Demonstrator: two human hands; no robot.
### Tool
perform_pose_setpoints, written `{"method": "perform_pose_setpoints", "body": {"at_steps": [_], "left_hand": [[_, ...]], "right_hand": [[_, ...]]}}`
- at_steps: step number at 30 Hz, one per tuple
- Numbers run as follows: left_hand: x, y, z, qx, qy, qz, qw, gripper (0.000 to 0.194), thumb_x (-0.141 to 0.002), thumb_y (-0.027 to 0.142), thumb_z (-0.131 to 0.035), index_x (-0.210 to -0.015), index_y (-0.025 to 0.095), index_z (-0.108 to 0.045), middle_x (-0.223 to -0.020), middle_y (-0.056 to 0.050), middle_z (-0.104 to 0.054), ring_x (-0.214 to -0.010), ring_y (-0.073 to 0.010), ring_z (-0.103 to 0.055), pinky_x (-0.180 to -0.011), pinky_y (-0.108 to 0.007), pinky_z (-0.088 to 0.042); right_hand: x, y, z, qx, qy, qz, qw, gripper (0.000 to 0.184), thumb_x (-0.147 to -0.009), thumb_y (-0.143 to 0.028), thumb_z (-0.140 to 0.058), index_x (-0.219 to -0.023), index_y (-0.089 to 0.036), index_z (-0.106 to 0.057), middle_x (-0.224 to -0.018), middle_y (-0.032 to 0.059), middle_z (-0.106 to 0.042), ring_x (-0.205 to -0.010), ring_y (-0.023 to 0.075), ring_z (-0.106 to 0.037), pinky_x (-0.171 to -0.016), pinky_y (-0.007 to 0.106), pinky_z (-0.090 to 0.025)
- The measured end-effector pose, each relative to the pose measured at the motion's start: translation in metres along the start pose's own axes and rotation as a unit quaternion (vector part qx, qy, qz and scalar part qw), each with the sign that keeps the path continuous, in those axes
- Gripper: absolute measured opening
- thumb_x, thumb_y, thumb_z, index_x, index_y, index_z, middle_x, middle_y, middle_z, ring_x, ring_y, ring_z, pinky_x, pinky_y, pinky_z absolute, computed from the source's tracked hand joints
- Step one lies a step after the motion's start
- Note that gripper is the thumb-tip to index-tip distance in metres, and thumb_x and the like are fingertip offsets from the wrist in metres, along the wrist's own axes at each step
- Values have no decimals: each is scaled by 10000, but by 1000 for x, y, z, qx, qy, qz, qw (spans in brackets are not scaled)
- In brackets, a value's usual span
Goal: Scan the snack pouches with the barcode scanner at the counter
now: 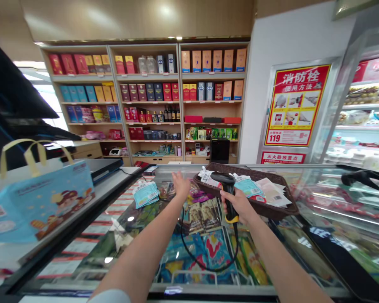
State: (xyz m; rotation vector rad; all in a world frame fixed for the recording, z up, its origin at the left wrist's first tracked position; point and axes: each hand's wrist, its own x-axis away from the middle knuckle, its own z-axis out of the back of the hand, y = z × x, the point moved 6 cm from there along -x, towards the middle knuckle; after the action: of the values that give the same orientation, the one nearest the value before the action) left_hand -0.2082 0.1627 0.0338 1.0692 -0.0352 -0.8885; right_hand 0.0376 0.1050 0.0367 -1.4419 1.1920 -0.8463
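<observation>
My right hand (238, 204) grips the handle of a black and yellow barcode scanner (229, 210), its head over the near rim of a brown woven basket (276, 210). White and light blue packets (248, 185) lie in that basket, partly behind the scanner. Above the freezer's glass top (129, 227), my left hand (180, 185) reaches forward with fingers spread and nothing in it. To its left, a small stack of light blue packets (146, 194) rests on the glass. The scanner's cable loops down between my arms.
A light blue paper bag (41, 198) with cream handles stands on the counter at left, below a dark monitor (15, 97). Under the glass lie frozen food bags (214, 248). Shelves of boxes (148, 92) line the back wall. A black handle (366, 181) juts in at right.
</observation>
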Motion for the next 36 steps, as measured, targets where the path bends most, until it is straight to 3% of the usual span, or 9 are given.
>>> {"method": "perform_pose_setpoints", "body": {"at_steps": [7, 10, 13, 18, 24, 28, 31, 36], "left_hand": [[-31, -94, 84, -74, 73, 37, 994, 777, -755, 274, -641, -1410, 43, -294, -1485, -277, -308, -1421, -321, -254, -1116, -403, -287], [-33, -128, 111, -135, 80, 83, 984, 911, -705, 400, -697, -1417, 22, -272, -1435, -307, -370, -1375, -375, -325, -1070, -464, -331], [-32, -150, 122, -187, 52, 113, 974, 988, -656, 505, -723, -1410, 32, -294, -1339, -305, -486, -1306, -405, -417, -1005, -483, -387], [-31, -157, 119, -190, 1, 126, 974, 951, -681, 473, -720, -1411, 37, -292, -1253, -286, -567, -1264, -382, -478, -1024, -492, -359], [-33, -157, 125, -141, 57, 117, 982, 808, -699, 335, -711, -1380, 83, -357, -1246, -243, -590, -1190, -346, -551, -991, -448, -397], [-43, -171, 125, -57, 58, 121, 989, 413, -707, 265, -661, -1088, 121, -597, -961, -153, -698, -970, -312, -649, -828, -376, -473], [-49, -179, 125, 29, 61, 126, 990, 96, -739, 250, -588, -776, 168, -619, -739, -73, -666, -800, -256, -649, -743, -341, -478], [-50, -165, 138, 95, 163, 90, 978, 96, -783, 261, -525, -714, 195, -534, -722, -30, -607, -775, -202, -591, -766, -323, -465]], "right_hand": [[-3, 16, -72, -16, -65, -36, 997, 371, -612, -350, -744, -837, -194, -493, -502, -81, -517, -385, 81, -457, -350, 204, -400], [-4, 26, -95, 2, -78, -40, 996, 354, -612, -364, -741, -777, -198, -476, -505, -71, -523, -391, 88, -473, -362, 218, -418], [-5, 39, -109, 24, -90, -41, 995, 367, -604, -387, -742, -744, -201, -458, -493, -75, -516, -383, 89, -476, -360, 221, -417], [-4, 58, -114, 36, -104, -55, 992, 396, -592, -415, -742, -745, -202, -446, -470, -88, -506, -367, 78, -452, -357, 212, -399], [-2, 73, -105, 84, -91, -68, 990, 365, -604, -430, -713, -709, -203, -448, -442, -86, -490, -341, 85, -453, -357, 227, -407], [-1, 77, -101, 98, -89, -64, 989, 373, -601, -441, -705, -747, -206, -454, -431, -86, -499, -327, 85, -435, -351, 227, -399], [1, 76, -98, 100, -92, -62, 989, 406, -585, -447, -714, -783, -210, -450, -438, -96, -498, -332, 86, -435, -352, 227, -399], [6, 69, -96, 98, -98, -64, 988, 413, -574, -412, -740, -783, -207, -448, -487, -88, -518, -382, 84, -461, -366, 217, -418]]}}
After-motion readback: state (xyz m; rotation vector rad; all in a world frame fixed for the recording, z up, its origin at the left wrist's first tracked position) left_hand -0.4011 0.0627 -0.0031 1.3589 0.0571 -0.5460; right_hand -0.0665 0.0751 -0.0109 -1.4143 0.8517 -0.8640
